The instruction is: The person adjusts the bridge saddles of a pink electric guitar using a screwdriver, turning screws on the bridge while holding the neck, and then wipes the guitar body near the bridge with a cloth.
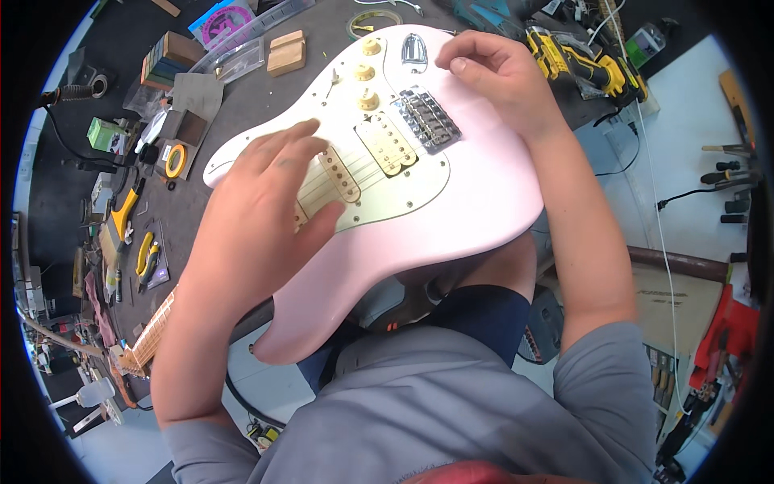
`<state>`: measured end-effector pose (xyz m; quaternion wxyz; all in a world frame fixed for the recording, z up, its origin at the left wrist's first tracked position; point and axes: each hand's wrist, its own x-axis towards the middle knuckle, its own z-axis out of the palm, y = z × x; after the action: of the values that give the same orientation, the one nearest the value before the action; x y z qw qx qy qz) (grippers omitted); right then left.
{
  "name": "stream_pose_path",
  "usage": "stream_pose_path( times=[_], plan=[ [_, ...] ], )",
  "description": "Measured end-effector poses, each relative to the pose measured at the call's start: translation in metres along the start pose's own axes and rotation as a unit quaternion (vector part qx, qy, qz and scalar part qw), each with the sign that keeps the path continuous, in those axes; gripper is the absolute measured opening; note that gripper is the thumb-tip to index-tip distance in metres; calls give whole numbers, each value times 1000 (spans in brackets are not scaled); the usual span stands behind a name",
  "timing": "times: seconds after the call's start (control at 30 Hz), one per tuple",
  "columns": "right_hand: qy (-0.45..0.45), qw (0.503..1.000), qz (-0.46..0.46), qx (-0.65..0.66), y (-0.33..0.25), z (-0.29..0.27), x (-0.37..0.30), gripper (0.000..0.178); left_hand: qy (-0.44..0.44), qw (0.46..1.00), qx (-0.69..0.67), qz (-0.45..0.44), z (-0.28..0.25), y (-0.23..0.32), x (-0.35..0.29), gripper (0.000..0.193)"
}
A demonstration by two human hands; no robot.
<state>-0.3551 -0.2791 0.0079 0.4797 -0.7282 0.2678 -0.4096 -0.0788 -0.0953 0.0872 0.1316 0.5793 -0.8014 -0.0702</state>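
Observation:
A pale pink electric guitar (492, 181) lies face up across the bench edge and my lap, its neck (153, 327) pointing to the lower left. My left hand (262, 202) is over the strings and white pickguard (419, 189), open, its thumb apart from the fingers. By the metal jack plate (414, 52) at the far right of the body is my right hand (508, 81), fingers curled and thumb drawn against them; whatever they may hold is hidden. Between the hands are the metal bridge (427, 119), a cream pickup (387, 145) and three cream knobs (364, 73).
On the dark bench (266, 101) are a wooden block (286, 53), a yellow tape roll (176, 160) and yellow-handled pliers (147, 258). A yellow-black power drill (568, 64) lies beyond my right hand. Several tools hang at the right, near a red case (726, 331).

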Motion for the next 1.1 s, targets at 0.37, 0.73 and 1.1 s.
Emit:
stream_pose_path(
  times=[0.37, 0.73, 1.1],
  plan=[
    [58, 998, 6, -26, 3, 6, 3, 12, -66, 993, 98, -1, 24, -7, -30, 101],
    [-130, 957, -84, -244, -17, 18, 11, 22, -75, 994, 73, -7, 27, -11, -33, 104],
    [-170, 963, -68, -197, -18, 14, 16, 26, -84, 994, 68, -6, 26, -12, -30, 102]
  ],
)
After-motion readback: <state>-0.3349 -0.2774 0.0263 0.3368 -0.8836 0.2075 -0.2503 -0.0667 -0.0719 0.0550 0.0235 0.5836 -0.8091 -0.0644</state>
